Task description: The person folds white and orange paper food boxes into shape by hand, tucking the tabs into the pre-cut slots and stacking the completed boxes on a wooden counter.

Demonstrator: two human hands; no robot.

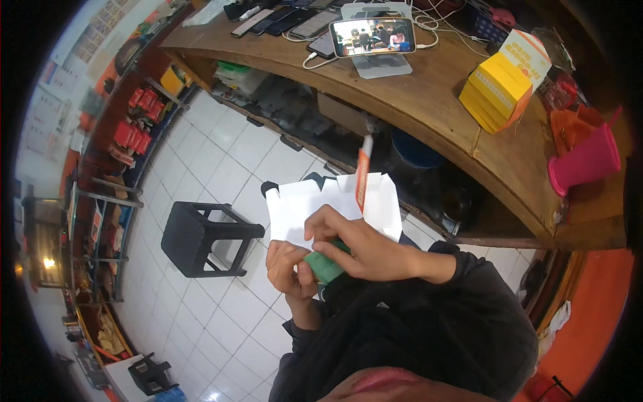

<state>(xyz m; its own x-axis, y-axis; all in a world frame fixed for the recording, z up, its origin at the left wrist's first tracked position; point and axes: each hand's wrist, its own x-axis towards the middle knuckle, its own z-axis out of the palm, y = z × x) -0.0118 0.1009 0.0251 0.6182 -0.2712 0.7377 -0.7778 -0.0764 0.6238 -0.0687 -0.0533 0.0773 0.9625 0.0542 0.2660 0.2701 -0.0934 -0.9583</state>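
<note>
My left hand (289,269) has its fingers curled at the left side of a small green object (325,266), whose kind I cannot make out. From above, my right hand (370,249) reaches over it, thumb against the green surface and fingers bent. Just beyond both hands lies a white card sheet (301,211), with notched flaps along its far edge, over my lap. A narrow orange-and-white printed edge of card (363,177) stands up beyond my right fingers. My right hand hides part of the sheet.
Across the far side runs a wooden counter (442,94). It bears a propped phone (373,37), several other phones, cables, a yellow stack of folded boxes (495,94) and a pink tapered container (586,161). A black stool (201,238) stands on white tiles to the left, near shelves.
</note>
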